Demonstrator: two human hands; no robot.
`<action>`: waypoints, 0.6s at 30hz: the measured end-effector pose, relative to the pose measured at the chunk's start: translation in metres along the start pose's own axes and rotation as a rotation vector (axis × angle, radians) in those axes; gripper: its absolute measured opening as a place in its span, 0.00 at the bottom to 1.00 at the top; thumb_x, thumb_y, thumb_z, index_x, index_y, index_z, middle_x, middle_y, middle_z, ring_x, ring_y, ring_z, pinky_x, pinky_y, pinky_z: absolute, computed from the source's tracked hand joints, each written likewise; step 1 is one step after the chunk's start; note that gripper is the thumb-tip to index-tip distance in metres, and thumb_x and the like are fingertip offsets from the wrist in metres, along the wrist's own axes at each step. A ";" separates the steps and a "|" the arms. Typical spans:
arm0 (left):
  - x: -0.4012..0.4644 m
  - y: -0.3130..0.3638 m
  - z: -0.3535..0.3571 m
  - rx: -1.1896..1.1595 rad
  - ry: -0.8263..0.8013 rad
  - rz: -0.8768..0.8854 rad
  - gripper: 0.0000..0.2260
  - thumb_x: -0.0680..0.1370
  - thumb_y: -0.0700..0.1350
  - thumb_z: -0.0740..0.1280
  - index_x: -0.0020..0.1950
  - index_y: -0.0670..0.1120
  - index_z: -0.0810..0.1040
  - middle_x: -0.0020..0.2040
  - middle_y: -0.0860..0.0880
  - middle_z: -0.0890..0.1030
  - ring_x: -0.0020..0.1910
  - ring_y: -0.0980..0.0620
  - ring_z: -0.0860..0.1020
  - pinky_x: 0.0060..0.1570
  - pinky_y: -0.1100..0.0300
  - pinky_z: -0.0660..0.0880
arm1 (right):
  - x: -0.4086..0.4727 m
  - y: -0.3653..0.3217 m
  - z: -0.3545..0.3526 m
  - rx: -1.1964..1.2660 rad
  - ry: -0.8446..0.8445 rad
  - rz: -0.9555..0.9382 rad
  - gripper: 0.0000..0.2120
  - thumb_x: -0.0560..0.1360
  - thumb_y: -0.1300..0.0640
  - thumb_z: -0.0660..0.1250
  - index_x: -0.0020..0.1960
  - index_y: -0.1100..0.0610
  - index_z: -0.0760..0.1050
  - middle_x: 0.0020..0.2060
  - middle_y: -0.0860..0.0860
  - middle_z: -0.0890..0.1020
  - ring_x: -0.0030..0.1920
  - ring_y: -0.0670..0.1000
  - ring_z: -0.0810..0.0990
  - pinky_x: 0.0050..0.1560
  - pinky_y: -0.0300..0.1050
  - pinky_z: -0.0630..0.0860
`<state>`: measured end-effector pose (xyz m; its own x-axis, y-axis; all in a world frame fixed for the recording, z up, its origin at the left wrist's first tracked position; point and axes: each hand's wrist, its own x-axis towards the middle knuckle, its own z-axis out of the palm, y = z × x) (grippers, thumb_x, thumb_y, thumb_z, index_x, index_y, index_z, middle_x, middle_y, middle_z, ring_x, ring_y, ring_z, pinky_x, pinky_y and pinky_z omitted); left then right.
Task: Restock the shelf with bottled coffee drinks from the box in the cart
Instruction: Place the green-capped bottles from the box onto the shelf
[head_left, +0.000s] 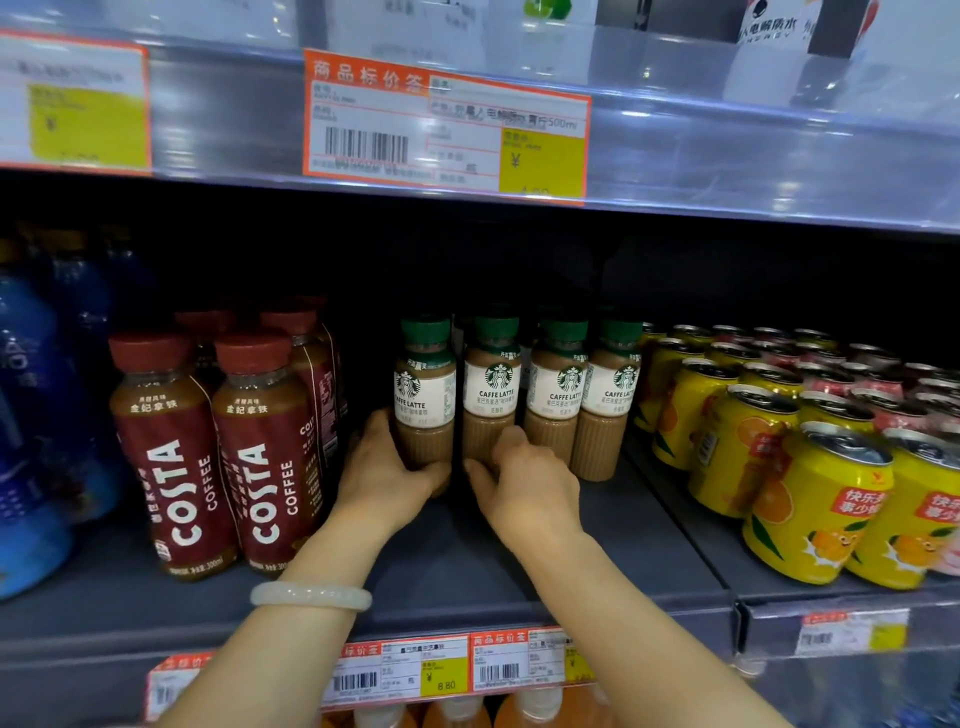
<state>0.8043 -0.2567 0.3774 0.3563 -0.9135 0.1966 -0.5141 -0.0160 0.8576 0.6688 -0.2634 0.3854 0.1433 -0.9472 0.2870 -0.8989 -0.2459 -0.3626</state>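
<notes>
Grey metal shelf (613, 525), dark at the far back, bare near the front edge. Left hand (382, 475) wrapped round the leftmost latte bottle (425, 395); right hand (524, 491) gripping the next bottle (491, 387). Costa bottles (223, 452) just left, yellow cans (810, 483) right, price tags (447, 670) along the lip.

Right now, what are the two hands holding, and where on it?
The left hand grips the leftmost latte bottle around its lower body. The right hand touches the next bottle near its base; a full grip cannot be told.
</notes>
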 end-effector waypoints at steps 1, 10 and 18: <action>0.000 0.001 0.000 -0.009 -0.007 0.003 0.32 0.67 0.42 0.73 0.69 0.47 0.65 0.64 0.45 0.74 0.63 0.46 0.73 0.63 0.52 0.70 | -0.001 0.000 0.001 -0.004 -0.004 -0.062 0.16 0.79 0.46 0.58 0.57 0.58 0.68 0.52 0.57 0.80 0.54 0.59 0.78 0.43 0.45 0.68; -0.002 0.004 0.000 -0.050 0.007 0.025 0.29 0.70 0.40 0.74 0.68 0.45 0.66 0.64 0.46 0.75 0.64 0.47 0.73 0.57 0.61 0.67 | 0.002 0.005 0.009 0.066 -0.015 -0.168 0.14 0.79 0.52 0.58 0.64 0.50 0.69 0.54 0.53 0.81 0.55 0.57 0.78 0.49 0.46 0.73; 0.002 0.004 0.005 -0.024 0.037 0.036 0.30 0.69 0.42 0.75 0.67 0.45 0.67 0.64 0.46 0.76 0.63 0.47 0.74 0.58 0.59 0.69 | 0.004 0.008 0.010 0.056 0.009 -0.105 0.10 0.78 0.52 0.58 0.59 0.52 0.68 0.52 0.52 0.81 0.54 0.58 0.78 0.46 0.46 0.72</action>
<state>0.7994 -0.2603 0.3788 0.3667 -0.8975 0.2451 -0.5085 0.0273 0.8606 0.6664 -0.2709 0.3753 0.2314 -0.9139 0.3336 -0.8549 -0.3547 -0.3787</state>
